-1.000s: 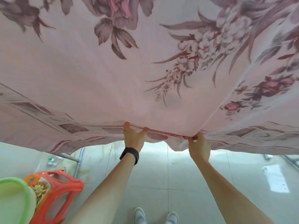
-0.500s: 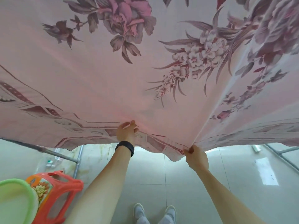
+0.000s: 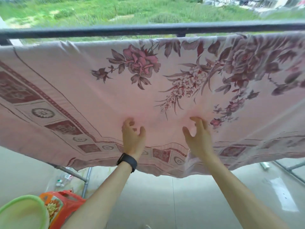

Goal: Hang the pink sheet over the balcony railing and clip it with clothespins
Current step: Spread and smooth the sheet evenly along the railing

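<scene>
The pink sheet (image 3: 102, 90), printed with dark red flowers and a patterned border, spreads wide and nearly flat in front of me. Its far edge lies just below the dark balcony railing (image 3: 115, 31); whether it rests on anything there I cannot tell. Its near hem sags above the floor. My left hand (image 3: 133, 138), with a black band on the wrist, hovers over the sheet's near part with fingers loosely curled and holds nothing. My right hand (image 3: 198, 136) is beside it with fingers spread, also holding nothing. No clothespins are in view.
A green basin (image 3: 21, 212) sits at the bottom left on an orange plastic stool (image 3: 66, 205). A grey metal pipe frame (image 3: 85, 180) runs under the sheet on the left, with another bar at the right. Grey floor tiles lie below, and grass beyond the railing.
Both hands have let go of the sheet's hem and opened. The sheet has swung forward and down from overhead, so the railing and grass now show.
</scene>
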The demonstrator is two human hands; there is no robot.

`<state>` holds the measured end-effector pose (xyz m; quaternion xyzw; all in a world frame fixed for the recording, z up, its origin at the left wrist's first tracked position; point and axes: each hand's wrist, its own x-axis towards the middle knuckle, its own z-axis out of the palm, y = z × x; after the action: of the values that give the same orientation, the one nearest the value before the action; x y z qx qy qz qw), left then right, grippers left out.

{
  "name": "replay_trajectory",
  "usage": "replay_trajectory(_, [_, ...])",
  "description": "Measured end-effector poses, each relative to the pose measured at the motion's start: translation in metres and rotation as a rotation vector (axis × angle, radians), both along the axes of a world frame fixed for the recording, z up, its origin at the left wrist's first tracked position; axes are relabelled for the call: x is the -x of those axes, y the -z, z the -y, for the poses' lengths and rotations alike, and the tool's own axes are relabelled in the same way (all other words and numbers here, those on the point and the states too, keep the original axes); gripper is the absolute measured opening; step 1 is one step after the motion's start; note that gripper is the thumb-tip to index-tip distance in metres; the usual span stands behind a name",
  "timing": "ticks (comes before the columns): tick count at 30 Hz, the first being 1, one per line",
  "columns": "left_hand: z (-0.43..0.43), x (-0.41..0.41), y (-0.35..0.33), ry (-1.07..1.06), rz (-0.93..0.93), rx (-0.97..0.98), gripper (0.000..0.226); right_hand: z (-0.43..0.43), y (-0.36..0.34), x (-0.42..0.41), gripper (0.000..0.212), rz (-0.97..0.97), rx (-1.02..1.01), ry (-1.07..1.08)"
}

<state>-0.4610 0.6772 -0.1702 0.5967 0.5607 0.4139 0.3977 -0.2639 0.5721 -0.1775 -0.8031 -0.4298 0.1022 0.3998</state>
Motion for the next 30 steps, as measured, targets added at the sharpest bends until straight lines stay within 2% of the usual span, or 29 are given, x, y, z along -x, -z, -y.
replay_trajectory(2, [-0.002, -0.003, -0.056, 0.064, -0.047, -0.348, 0.047, -0.011, -0.049, -0.001, 0.047, 0.097, -0.104, -0.004])
replay_trajectory(5, [-0.015, -0.005, -0.137, 0.039, -0.185, -0.849, 0.049, -0.021, -0.122, -0.004, 0.045, 0.329, -0.317, 0.034])
replay_trajectory(8, [-0.037, -0.011, -0.201, 0.013, -0.361, -1.058, 0.055, -0.033, -0.182, -0.012, 0.044, 0.600, -0.511, 0.130])
replay_trajectory(10, [-0.056, -0.016, -0.216, 0.060, -0.549, -1.100, 0.050, -0.045, -0.206, -0.023, 0.044, 0.690, -0.441, 0.155])
replay_trajectory(12, [-0.070, -0.016, -0.210, 0.113, -0.706, -1.099, 0.042, -0.050, -0.207, -0.041, 0.044, 0.728, -0.280, 0.165])
replay_trajectory(14, [-0.080, -0.009, -0.198, 0.138, -0.779, -1.129, 0.039, -0.044, -0.193, -0.060, 0.046, 0.811, -0.207, 0.157])
replay_trajectory(16, [-0.086, 0.000, -0.193, 0.130, -0.829, -1.133, 0.040, -0.033, -0.179, -0.075, 0.045, 0.901, -0.232, 0.127])
replay_trajectory(19, [-0.080, -0.003, -0.198, 0.113, -0.827, -1.106, 0.040, -0.022, -0.182, -0.092, 0.050, 0.865, -0.263, 0.147])
replay_trajectory(23, [-0.057, -0.035, -0.207, 0.063, -0.747, -1.083, 0.040, -0.010, -0.195, -0.129, 0.050, 0.588, -0.233, 0.334])
replay_trajectory(27, [-0.019, -0.104, -0.215, 0.197, -0.761, -1.128, 0.049, -0.003, -0.193, -0.152, 0.044, 0.710, -0.183, 0.274])
replay_trajectory(30, [-0.008, -0.144, -0.210, 0.233, -0.838, -1.092, 0.046, 0.010, -0.195, -0.174, 0.037, 0.789, -0.149, 0.216])
